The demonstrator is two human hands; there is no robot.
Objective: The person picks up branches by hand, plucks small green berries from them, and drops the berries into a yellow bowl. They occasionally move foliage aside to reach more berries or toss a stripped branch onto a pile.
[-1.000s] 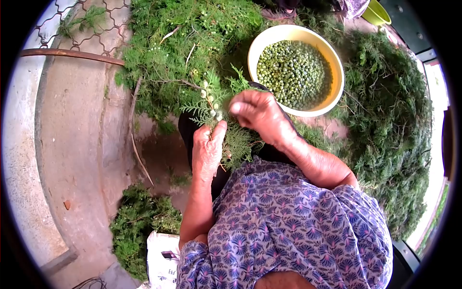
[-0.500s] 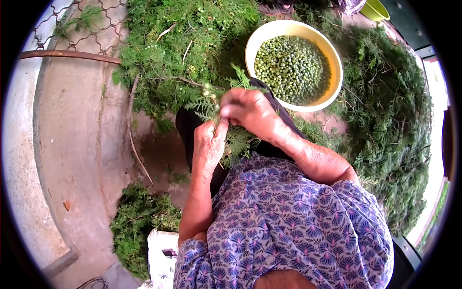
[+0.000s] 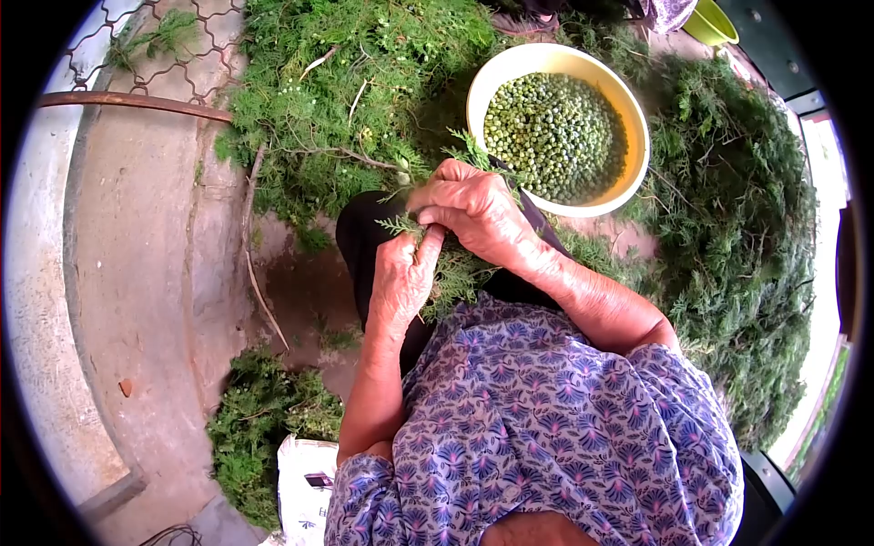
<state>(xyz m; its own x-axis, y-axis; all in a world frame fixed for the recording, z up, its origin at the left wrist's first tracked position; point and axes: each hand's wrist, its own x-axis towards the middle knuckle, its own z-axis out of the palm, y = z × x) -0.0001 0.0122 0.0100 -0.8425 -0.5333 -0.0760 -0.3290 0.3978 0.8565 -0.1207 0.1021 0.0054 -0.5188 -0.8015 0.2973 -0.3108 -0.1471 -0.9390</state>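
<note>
Over my lap, a green leafy sprig [image 3: 460,273] is pinched by my left hand [image 3: 403,278], its thumb and fingers closed on the stem. Touching it from above and to the right, my right hand [image 3: 473,207] has its fingers closed around the upper part of the sprig. Leaf tips stick out above and left of the fingers; whether berries are inside them is hidden. Beyond my right hand is a cream basin [image 3: 635,173] holding many small green berries [image 3: 551,132].
Cut green branches [image 3: 337,100] lie in a heap ahead, with another heap [image 3: 728,227] at the right. A smaller pile [image 3: 259,428] and a white bag [image 3: 300,478] are at lower left. A wire mesh with a rusty bar [image 3: 137,100] stands upper left; a green container [image 3: 710,23] is upper right.
My right hand has shifted slightly and its fingers have curled over the sprig. The pale berries that showed above my hands are now mostly out of sight.
</note>
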